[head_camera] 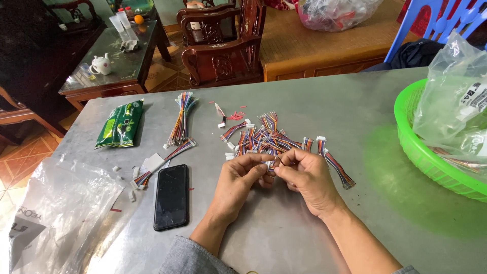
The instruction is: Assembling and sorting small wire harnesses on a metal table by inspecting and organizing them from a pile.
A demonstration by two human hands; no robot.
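One wire harness (273, 163) pinched between two hands' fingers (264, 161).

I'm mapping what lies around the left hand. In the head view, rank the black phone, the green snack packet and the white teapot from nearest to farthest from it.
From the left hand:
1. Black phone, flat on the grey table just to its left.
2. Green snack packet, farther left and up the table.
3. White teapot, off this table, on the dark side table beyond.
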